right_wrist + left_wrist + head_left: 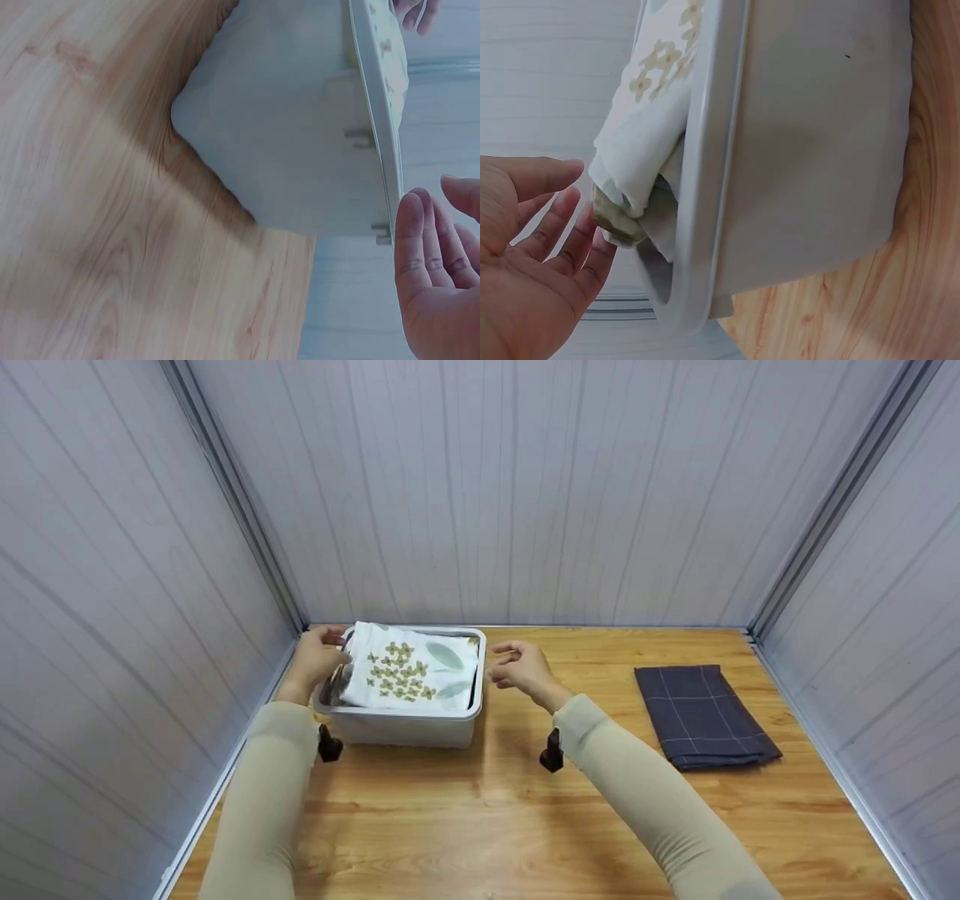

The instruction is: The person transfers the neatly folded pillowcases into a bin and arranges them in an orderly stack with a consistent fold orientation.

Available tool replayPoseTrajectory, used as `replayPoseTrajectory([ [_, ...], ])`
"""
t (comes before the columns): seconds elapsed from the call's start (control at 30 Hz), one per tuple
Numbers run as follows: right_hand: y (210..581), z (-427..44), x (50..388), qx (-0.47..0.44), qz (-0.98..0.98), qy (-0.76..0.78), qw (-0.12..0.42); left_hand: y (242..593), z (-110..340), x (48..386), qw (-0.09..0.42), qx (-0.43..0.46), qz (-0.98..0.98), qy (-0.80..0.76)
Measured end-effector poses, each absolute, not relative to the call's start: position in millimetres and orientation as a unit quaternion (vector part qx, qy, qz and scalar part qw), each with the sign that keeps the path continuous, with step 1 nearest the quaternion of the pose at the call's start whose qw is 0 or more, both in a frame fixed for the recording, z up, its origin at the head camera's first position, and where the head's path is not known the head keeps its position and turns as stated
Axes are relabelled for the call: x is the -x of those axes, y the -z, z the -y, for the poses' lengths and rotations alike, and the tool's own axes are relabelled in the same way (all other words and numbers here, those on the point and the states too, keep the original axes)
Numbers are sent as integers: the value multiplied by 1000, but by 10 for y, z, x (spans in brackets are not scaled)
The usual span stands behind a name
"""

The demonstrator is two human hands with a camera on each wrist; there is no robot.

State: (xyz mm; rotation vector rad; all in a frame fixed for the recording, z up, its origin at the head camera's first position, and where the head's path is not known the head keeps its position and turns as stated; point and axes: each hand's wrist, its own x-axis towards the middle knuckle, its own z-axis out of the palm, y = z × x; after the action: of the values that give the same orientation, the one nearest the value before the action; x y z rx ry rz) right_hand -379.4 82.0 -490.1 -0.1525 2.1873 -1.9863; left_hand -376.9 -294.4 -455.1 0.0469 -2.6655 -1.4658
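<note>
A white plastic bin (pixel 405 731) stands at the back left of the wooden table. Inside it lies a folded white cloth (pixel 405 667) with tan flowers and grey-green leaves, over other cloth layers that show at its left side. My left hand (pixel 313 656) is at the bin's left end. In the left wrist view its fingers are loosely bent beside the cloth's folded edge, thumb apart; whether a fingertip touches is hard to tell. My right hand (pixel 521 669) hovers just off the bin's right rim, fingers relaxed and holding nothing.
A folded dark cloth (pixel 701 716) with thin pale lines lies on the right part of the table (pixel 480 825). Pale panel walls (pixel 480 495) enclose the table at the back and both sides; the bin stands close to the back wall.
</note>
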Motion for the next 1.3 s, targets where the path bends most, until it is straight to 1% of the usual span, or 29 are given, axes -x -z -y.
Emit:
replayPoseTrajectory([
  [0.17, 4893, -971, 3800, 56, -743, 662, 82, 4516, 2908, 3764, 35, 0, 877, 480],
  [0.47, 4910, -1295, 3794, 71, -769, 632, 65, 4538, 2758, 3779, 30, 26, 873, 486],
  [0.9, 4951, -1746, 3756, 61, -790, 606, 66, 4614, 2484, 3795, 20, 63, 857, 512],
  [1.13, 4995, -1968, 3718, 63, -803, 589, 63, 4639, 2260, 3782, -13, 77, 842, 533],
  [1.3, 5055, -2116, 3685, 53, -812, 578, 56, 4685, 2040, 3762, -22, 106, 842, 529],
])
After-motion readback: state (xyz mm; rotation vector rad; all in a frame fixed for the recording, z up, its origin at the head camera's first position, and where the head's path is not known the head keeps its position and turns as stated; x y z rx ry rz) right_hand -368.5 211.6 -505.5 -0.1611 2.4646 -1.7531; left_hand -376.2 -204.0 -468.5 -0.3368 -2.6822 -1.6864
